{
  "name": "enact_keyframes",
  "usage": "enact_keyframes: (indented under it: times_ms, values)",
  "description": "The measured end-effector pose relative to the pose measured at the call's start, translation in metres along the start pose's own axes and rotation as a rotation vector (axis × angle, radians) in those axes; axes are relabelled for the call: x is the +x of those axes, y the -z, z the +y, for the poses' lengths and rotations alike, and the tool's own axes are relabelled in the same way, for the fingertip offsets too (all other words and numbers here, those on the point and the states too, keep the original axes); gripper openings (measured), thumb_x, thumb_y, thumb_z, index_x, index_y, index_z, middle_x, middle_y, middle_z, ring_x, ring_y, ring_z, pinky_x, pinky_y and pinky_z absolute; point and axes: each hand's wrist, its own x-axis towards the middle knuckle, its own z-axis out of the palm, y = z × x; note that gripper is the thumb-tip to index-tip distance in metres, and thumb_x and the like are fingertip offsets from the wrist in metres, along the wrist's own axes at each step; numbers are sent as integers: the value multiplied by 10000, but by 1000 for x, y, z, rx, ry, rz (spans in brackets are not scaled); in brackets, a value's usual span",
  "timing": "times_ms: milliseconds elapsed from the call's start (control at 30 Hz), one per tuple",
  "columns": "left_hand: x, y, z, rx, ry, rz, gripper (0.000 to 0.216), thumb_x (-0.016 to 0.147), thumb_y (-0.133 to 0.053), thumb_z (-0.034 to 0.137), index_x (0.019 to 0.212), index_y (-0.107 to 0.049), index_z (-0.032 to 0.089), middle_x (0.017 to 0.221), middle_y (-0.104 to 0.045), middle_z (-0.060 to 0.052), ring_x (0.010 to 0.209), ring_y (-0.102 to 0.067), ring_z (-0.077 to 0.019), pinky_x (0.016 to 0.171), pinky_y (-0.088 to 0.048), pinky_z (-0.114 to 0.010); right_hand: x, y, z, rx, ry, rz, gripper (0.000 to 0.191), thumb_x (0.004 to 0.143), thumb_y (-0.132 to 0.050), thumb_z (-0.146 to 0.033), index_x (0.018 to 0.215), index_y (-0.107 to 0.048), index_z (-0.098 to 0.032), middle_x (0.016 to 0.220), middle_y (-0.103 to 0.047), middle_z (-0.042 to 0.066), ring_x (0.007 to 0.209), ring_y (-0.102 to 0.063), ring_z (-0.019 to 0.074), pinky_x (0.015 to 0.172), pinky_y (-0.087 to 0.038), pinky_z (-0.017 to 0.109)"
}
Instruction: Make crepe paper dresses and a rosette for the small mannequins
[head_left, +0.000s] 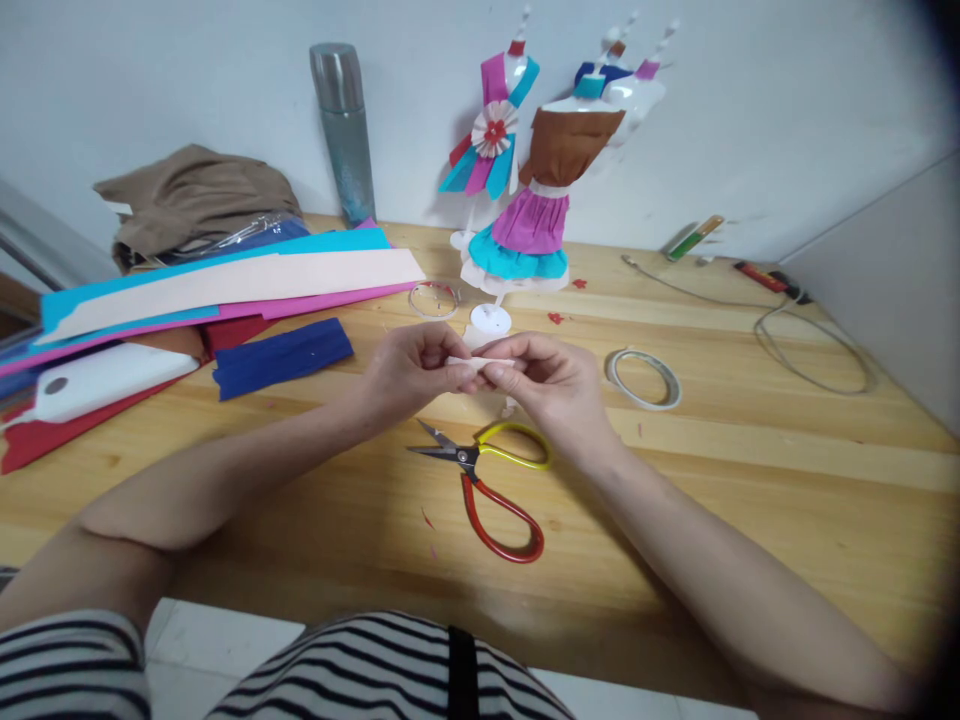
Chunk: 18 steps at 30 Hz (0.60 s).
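Pinching pale paper strip (475,362) btwn closed fingers, L hand (407,372) & R hand (561,388), beyond scissors (466,458), poss. tearing it if overpulled.

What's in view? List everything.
Strip: 1, pale, in both hands
Scissors: 1, yellow and red, centre
Tape: 1, white, right
Ring: 1, pale, centre
Mannequins: about 4, mixed colours, back
Flask: 1, grey, back
Cloth: 1, brown, left
Plastic: 1, clear, left
Long strips: several, teal, pale, magenta, red, left
Short strip: 1, navy, left
Unclear object: 1, white, left
Scraps: several, mostly red, centre
Cable: 1, grey, right
Slim item: 1, green, right
Small item: 1, red, right
Table: 1, tan, beneath
Wall: 1, white, back
Shirt: 1, striped, bottom
Left hand: 1, bare, centre
Right hand: 1, bare, centre
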Motion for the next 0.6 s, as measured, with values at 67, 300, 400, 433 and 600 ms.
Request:
enact_keyframes:
  times_ms: [67,300,400,433,600]
  values:
    - [1,1,1,7,9,17,291,687,-859,295,734,-618,139,676,-736,-32,648,-722,-143,679,-597,-257,0,-1,1,4,3,-12,193,708,-836,-400,775,-704,-277,756,-759,5,706,-719,208,697,-590,382]
    - [0,1,4,5,39,-9,286,736,-831,344,736,-645,128,687,-750,-55,656,-733,-152,680,-608,-255,1,1,1,-2,-44,12,188,739,-804,-415,741,-703,-257,728,-745,5,679,-704,177,708,-594,351]
    - [0,1,3,-3,49,-10,311,730,-839,370,737,-647,126,688,-753,-55,659,-735,-154,687,-611,-261,1,1,2,30,-85,18,152,732,-809,-370,734,-709,-255,715,-745,12,668,-702,181,701,-599,358]
    - [0,1,2,-5,48,-13,317,722,-846,373,737,-647,127,698,-757,-56,669,-738,-156,693,-613,-263,1,1,3,34,-90,24,146,726,-811,-360,727,-710,-255,703,-743,11,655,-697,182,690,-598,359]
    - [-1,-1,1,18,45,1,277,716,-844,321,714,-642,132,722,-764,-58,699,-743,-158,710,-610,-262,1,0,3,12,-102,40,148,716,-808,-356,710,-714,-241,685,-742,10,630,-691,176,670,-593,344]
